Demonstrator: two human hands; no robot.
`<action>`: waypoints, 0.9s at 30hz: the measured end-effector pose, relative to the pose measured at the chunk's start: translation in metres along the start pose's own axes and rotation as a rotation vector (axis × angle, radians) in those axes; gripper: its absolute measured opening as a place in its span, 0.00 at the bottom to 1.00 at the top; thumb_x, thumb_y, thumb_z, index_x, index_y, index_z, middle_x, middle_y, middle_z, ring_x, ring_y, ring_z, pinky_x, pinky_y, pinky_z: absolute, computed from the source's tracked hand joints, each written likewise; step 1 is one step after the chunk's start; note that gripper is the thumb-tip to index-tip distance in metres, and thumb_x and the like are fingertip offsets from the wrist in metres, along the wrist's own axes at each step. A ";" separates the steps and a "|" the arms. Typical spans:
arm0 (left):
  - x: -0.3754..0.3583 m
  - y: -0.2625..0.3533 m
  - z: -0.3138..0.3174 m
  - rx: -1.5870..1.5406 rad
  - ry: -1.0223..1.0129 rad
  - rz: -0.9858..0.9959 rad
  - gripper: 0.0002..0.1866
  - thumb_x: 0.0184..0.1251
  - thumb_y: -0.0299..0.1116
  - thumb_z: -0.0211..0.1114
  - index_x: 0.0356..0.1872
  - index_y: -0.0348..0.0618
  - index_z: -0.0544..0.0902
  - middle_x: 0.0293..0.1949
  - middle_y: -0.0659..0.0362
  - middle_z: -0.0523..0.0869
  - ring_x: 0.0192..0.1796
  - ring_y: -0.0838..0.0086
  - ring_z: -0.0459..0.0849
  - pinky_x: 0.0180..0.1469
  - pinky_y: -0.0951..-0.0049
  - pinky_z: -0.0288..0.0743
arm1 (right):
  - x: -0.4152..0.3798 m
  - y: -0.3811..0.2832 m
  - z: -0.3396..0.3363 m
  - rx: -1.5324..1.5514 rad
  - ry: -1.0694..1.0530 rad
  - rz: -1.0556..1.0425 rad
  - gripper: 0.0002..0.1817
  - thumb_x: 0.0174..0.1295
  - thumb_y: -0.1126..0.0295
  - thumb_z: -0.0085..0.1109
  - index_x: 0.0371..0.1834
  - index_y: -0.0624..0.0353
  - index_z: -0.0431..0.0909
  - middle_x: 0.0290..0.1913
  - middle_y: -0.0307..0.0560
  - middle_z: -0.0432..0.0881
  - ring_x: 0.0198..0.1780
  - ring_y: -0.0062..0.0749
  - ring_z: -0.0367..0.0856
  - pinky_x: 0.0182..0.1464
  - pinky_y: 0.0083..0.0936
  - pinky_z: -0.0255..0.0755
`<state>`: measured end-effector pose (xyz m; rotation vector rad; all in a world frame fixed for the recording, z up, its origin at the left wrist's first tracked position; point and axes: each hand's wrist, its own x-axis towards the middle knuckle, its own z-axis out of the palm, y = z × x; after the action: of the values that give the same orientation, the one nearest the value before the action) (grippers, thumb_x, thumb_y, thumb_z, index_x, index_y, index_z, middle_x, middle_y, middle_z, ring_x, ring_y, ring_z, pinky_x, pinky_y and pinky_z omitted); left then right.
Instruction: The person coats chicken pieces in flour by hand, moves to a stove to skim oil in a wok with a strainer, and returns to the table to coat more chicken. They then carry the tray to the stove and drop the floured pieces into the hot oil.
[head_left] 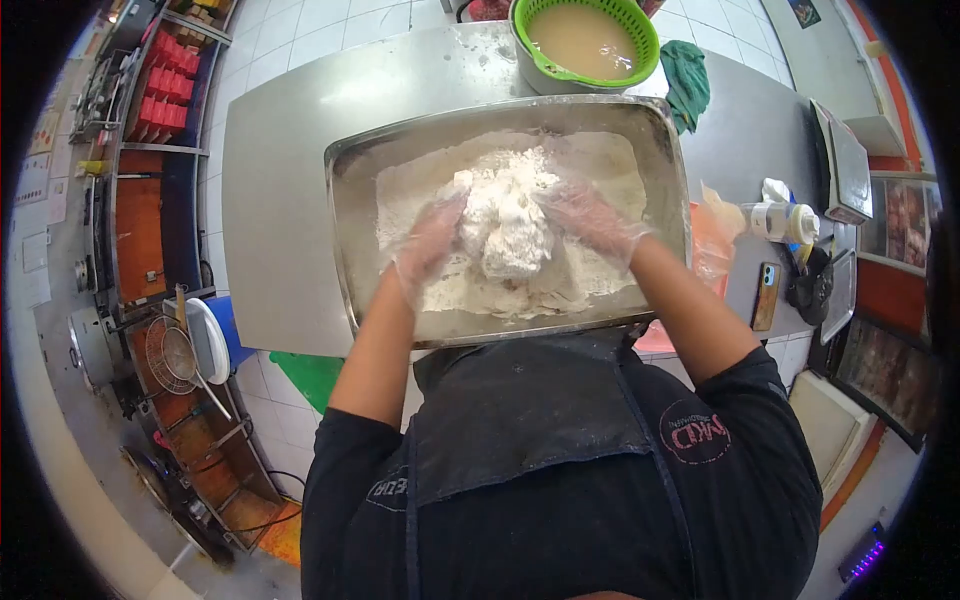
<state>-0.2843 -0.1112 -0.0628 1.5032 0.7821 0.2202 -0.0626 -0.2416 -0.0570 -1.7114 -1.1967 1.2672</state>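
A heap of pieces thickly coated in white flour (508, 220) rises in the middle of a large metal tray (336, 235); what lies under the coating is hidden. Loose flour (610, 160) spreads around it over the tray's floor. My left hand (436, 235), in a clear plastic glove, cups the heap from the left, fingers curled against it. From the right, my right hand (590, 215), gloved alike, presses on the heap's other side. Both hands are slightly blurred, and flour partly covers their fingertips.
Behind the tray stands a green basket (530, 55) in a bowl of cloudy liquid (585, 42). A green cloth (685, 85) lies beside it. To the right are an orange plastic bag (710, 245), a white bottle (775, 222) and a phone (766, 296) on the metal table (275, 200).
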 end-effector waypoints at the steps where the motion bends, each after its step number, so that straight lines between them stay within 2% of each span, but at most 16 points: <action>1: 0.000 0.023 -0.007 -0.054 0.072 -0.320 0.23 0.79 0.46 0.47 0.59 0.38 0.78 0.50 0.55 0.83 0.54 0.77 0.79 0.56 0.72 0.75 | -0.003 -0.024 -0.021 -0.165 -0.013 0.038 0.29 0.71 0.47 0.46 0.55 0.65 0.78 0.53 0.53 0.82 0.56 0.44 0.79 0.58 0.34 0.71; 3: 0.017 0.020 -0.030 0.014 0.291 -0.360 0.21 0.78 0.43 0.48 0.56 0.40 0.81 0.50 0.52 0.84 0.55 0.71 0.80 0.56 0.68 0.75 | 0.008 -0.022 -0.045 -0.331 -0.018 0.070 0.31 0.71 0.45 0.45 0.56 0.66 0.77 0.55 0.54 0.81 0.58 0.44 0.78 0.59 0.33 0.70; 4: 0.033 -0.003 -0.051 0.018 0.291 -0.350 0.21 0.78 0.43 0.48 0.56 0.40 0.81 0.50 0.52 0.84 0.55 0.71 0.80 0.56 0.68 0.75 | 0.023 0.007 -0.049 -0.201 0.193 0.133 0.32 0.70 0.44 0.46 0.57 0.65 0.76 0.56 0.53 0.81 0.58 0.42 0.77 0.59 0.33 0.70; 5: 0.053 -0.048 -0.073 0.525 0.347 -0.122 0.21 0.77 0.43 0.47 0.55 0.41 0.81 0.49 0.51 0.85 0.53 0.67 0.81 0.55 0.65 0.75 | 0.039 0.034 -0.047 -0.064 0.402 0.195 0.33 0.70 0.43 0.46 0.59 0.64 0.75 0.57 0.52 0.80 0.58 0.40 0.77 0.60 0.32 0.70; 6: 0.069 -0.093 -0.082 1.025 0.389 0.120 0.21 0.77 0.43 0.46 0.55 0.43 0.82 0.47 0.50 0.85 0.51 0.63 0.83 0.54 0.62 0.75 | 0.056 0.064 -0.037 -0.061 0.407 0.189 0.33 0.70 0.43 0.46 0.59 0.64 0.75 0.57 0.52 0.80 0.58 0.40 0.77 0.60 0.32 0.70; 8: 0.099 -0.185 -0.067 1.229 0.391 0.272 0.21 0.77 0.43 0.45 0.55 0.43 0.81 0.48 0.49 0.85 0.51 0.59 0.83 0.55 0.59 0.75 | 0.084 0.107 -0.019 0.868 0.183 0.366 0.33 0.69 0.42 0.48 0.61 0.62 0.73 0.58 0.46 0.79 0.57 0.35 0.77 0.60 0.31 0.70; 9: 0.115 -0.200 -0.056 1.423 0.388 0.426 0.21 0.77 0.43 0.43 0.56 0.43 0.81 0.49 0.48 0.85 0.51 0.56 0.83 0.56 0.57 0.74 | 0.087 0.094 -0.011 0.870 0.190 0.350 0.33 0.69 0.42 0.48 0.61 0.62 0.73 0.58 0.46 0.79 0.57 0.35 0.77 0.60 0.31 0.70; 10: 0.105 -0.146 -0.021 1.427 0.392 0.441 0.21 0.77 0.43 0.43 0.56 0.43 0.81 0.49 0.48 0.85 0.51 0.56 0.83 0.56 0.57 0.74 | 0.088 0.072 0.007 0.909 0.141 0.252 0.32 0.69 0.42 0.48 0.61 0.60 0.73 0.57 0.44 0.78 0.57 0.34 0.76 0.60 0.31 0.70; 12: 0.074 -0.035 0.005 0.634 0.171 -0.106 0.25 0.76 0.48 0.44 0.59 0.40 0.78 0.54 0.47 0.83 0.56 0.56 0.81 0.61 0.57 0.71 | 0.080 0.053 0.018 0.952 0.095 0.170 0.32 0.69 0.42 0.48 0.61 0.59 0.73 0.56 0.43 0.78 0.57 0.32 0.76 0.61 0.31 0.70; 13: 0.069 -0.032 0.003 0.631 0.159 -0.119 0.25 0.76 0.48 0.44 0.59 0.40 0.78 0.54 0.47 0.83 0.56 0.56 0.81 0.61 0.57 0.71 | 0.072 0.052 0.021 0.819 0.102 0.134 0.31 0.70 0.43 0.49 0.62 0.58 0.73 0.57 0.43 0.78 0.58 0.33 0.75 0.61 0.31 0.70; 15: 0.059 -0.035 -0.011 -0.063 0.104 -0.319 0.29 0.76 0.52 0.43 0.62 0.38 0.74 0.62 0.47 0.78 0.61 0.56 0.77 0.67 0.60 0.66 | 0.050 0.047 0.012 0.373 0.122 -0.106 0.30 0.71 0.46 0.47 0.65 0.57 0.72 0.62 0.47 0.77 0.60 0.39 0.75 0.62 0.33 0.69; 19: 0.018 -0.025 -0.056 -0.054 0.152 -0.020 0.36 0.76 0.60 0.39 0.65 0.38 0.73 0.64 0.46 0.75 0.64 0.56 0.75 0.69 0.61 0.63 | 0.018 0.041 -0.046 0.005 -0.092 -0.221 0.33 0.72 0.43 0.41 0.68 0.57 0.70 0.67 0.51 0.72 0.65 0.42 0.72 0.65 0.36 0.66; 21: 0.010 -0.067 -0.084 0.228 0.182 -0.476 0.35 0.76 0.59 0.42 0.72 0.42 0.63 0.63 0.52 0.75 0.63 0.62 0.74 0.64 0.62 0.69 | 0.013 0.035 -0.066 -0.395 -0.023 0.234 0.38 0.71 0.38 0.36 0.69 0.58 0.68 0.70 0.53 0.67 0.69 0.41 0.67 0.68 0.37 0.63; 22: 0.007 -0.095 -0.083 0.230 0.178 -0.473 0.35 0.76 0.59 0.42 0.72 0.42 0.63 0.63 0.52 0.75 0.63 0.62 0.74 0.64 0.62 0.69 | 0.013 0.066 -0.065 -0.394 -0.019 0.236 0.38 0.71 0.38 0.36 0.69 0.58 0.68 0.70 0.53 0.67 0.69 0.41 0.67 0.68 0.37 0.63; 24: -0.004 -0.142 -0.078 0.489 0.033 -0.740 0.43 0.74 0.66 0.27 0.70 0.40 0.68 0.68 0.43 0.69 0.71 0.56 0.67 0.72 0.60 0.58 | 0.018 0.144 -0.047 -0.173 -0.254 0.728 0.32 0.72 0.43 0.37 0.73 0.47 0.63 0.73 0.49 0.64 0.75 0.42 0.56 0.75 0.42 0.48; 27: -0.022 -0.065 -0.014 -0.181 0.047 -0.818 0.43 0.72 0.68 0.24 0.71 0.44 0.66 0.68 0.44 0.70 0.69 0.55 0.69 0.70 0.54 0.62 | -0.020 0.027 0.008 0.350 -0.075 0.768 0.37 0.72 0.40 0.37 0.75 0.56 0.57 0.74 0.51 0.61 0.73 0.42 0.58 0.73 0.44 0.50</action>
<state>-0.3299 -0.1195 -0.1156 0.9150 1.3092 -0.2825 -0.0651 -0.2693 -0.0773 -1.9183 -0.2864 1.8590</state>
